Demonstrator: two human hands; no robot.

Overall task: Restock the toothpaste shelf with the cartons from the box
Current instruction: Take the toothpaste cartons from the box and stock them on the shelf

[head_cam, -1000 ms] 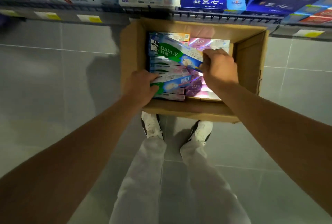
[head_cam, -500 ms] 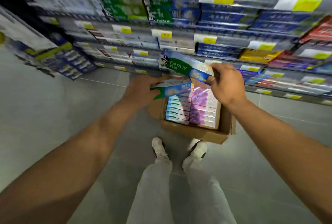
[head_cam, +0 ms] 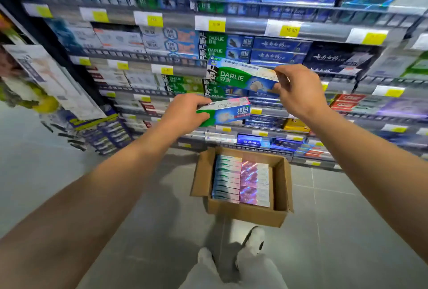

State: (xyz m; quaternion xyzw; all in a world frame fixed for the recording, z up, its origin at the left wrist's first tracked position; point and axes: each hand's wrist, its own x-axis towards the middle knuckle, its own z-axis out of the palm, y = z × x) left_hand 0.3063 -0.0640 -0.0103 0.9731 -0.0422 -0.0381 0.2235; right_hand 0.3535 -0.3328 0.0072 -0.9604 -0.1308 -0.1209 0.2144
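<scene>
Head view: both arms are up in front of the toothpaste shelves (head_cam: 231, 26), a carton in each hand. The right hand (head_cam: 298, 89) pinches the right end of a green DARLIE carton (head_cam: 238, 77), thumb under, fingers curled over the top edge; the carton lies nearly level, reaching toward nine o'clock from the hand. The left hand (head_cam: 185, 112) wraps round the left end of a second carton (head_cam: 227, 112), green and blue, which sticks out toward three o'clock, at seven o'clock of the first and apart from it. Down at six o'clock of both hands, well below them, the open cardboard box (head_cam: 243, 212) sits on the grey tiled floor (head_cam: 347, 230), with more cartons (head_cam: 240, 181) stacked flat in two columns inside. White shoes (head_cam: 254, 239) stand just short of the box.
</scene>
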